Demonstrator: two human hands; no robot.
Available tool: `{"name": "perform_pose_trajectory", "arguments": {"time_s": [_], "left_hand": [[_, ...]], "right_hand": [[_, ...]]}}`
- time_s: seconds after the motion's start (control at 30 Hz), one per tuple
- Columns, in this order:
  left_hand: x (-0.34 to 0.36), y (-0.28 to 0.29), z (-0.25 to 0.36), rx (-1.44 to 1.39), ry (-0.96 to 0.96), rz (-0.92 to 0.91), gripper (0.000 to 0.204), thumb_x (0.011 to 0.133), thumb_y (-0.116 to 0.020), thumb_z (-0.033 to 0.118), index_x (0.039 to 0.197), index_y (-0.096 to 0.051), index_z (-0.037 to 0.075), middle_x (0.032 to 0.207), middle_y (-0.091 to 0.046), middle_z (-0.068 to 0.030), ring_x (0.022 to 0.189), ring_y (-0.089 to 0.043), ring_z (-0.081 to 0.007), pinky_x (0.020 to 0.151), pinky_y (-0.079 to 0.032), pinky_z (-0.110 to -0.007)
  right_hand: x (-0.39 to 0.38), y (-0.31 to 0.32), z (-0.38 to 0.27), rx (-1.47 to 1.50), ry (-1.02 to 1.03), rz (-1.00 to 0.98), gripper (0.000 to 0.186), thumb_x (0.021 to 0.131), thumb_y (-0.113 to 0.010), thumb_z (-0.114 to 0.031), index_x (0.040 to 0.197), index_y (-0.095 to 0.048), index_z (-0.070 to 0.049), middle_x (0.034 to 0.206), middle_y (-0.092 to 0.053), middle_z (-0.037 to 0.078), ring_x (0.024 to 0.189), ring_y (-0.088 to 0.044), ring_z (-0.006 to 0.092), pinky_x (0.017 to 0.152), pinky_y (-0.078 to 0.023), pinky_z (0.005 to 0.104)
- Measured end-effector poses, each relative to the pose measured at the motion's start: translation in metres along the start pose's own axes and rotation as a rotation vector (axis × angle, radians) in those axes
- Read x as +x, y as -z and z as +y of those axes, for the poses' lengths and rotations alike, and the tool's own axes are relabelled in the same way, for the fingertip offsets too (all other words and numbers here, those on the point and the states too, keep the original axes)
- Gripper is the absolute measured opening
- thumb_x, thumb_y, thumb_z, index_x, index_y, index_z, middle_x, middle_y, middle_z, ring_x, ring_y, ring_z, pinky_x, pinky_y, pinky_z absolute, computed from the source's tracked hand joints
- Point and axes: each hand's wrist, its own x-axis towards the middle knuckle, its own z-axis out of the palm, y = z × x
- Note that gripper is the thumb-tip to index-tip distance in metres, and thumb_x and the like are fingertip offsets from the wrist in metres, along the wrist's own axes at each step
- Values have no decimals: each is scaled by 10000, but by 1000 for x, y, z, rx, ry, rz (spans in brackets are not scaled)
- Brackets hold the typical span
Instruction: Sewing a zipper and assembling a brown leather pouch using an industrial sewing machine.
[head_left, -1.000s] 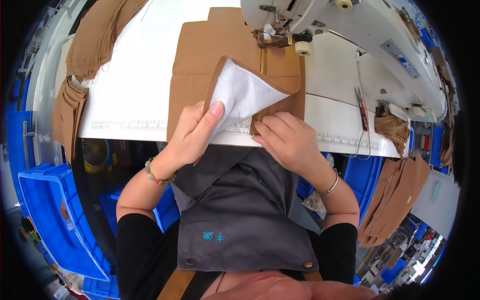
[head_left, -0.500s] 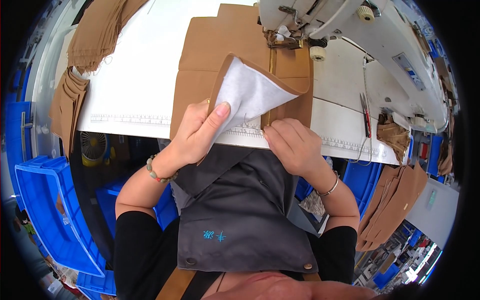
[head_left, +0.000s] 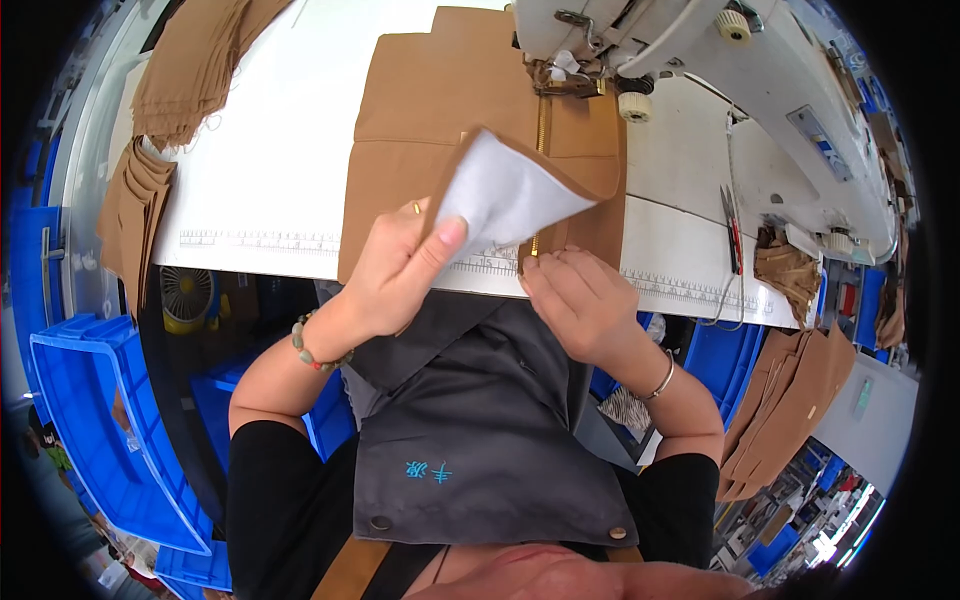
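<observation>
A brown leather-like panel (head_left: 440, 90) lies on the white table, running under the head of a sewing machine (head_left: 570, 80). Its right side carries a brass zipper (head_left: 541, 130). One flap is folded up, baring a white lining (head_left: 500, 195). My left hand (head_left: 395, 265) is closed on this flap, thumb on the white side and fingers behind. At the table's front edge, my right hand (head_left: 580, 300) pinches the near end of the brown panel beside the zipper; its fingertips are partly hidden.
Red-handled scissors (head_left: 735, 240) lie right of the panel. A ruler strip (head_left: 260, 240) runs along the table's front edge. Stacks of brown pieces (head_left: 195, 80) sit at the far left, and more brown panels (head_left: 785, 415) hang at the right. Blue crates (head_left: 110, 430) stand at the lower left.
The raised flap has dropped slightly toward me, its peak lower and more of the zipper showing. My right hand has shifted a little nearer and left. Both hands keep their grip.
</observation>
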Motion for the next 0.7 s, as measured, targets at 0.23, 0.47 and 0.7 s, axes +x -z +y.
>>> {"name": "perform_pose_trajectory", "arguments": {"time_s": [0.23,0.47,0.7], "left_hand": [[-16,-35,10,816,-347,-96,447,735,-752,88,1182,-738,78,1171,-688,-71,1146,-642,-294,1030,-465,-467],[-16,-41,-1,942,-437,-20,446,768,-745,60,1212,-750,101,1153,-693,-47,1104,-647,-278,1001,-473,-470],[-14,-45,3,865,-399,3,344,812,-730,53,1152,-776,80,1132,-701,-63,1075,-653,-278,938,-476,-419]], "right_hand": [[-29,-8,-16,281,-223,30,306,803,-786,-56,1106,-768,-24,1104,-760,121,1033,-741,319,884,-602,434],[-42,-17,-10,231,-159,62,319,831,-781,-93,1146,-775,-41,1152,-761,125,1064,-738,324,917,-603,433],[-46,-21,-10,201,-162,59,390,822,-754,-187,1209,-775,-141,1290,-713,54,1185,-686,271,959,-585,412]]}}
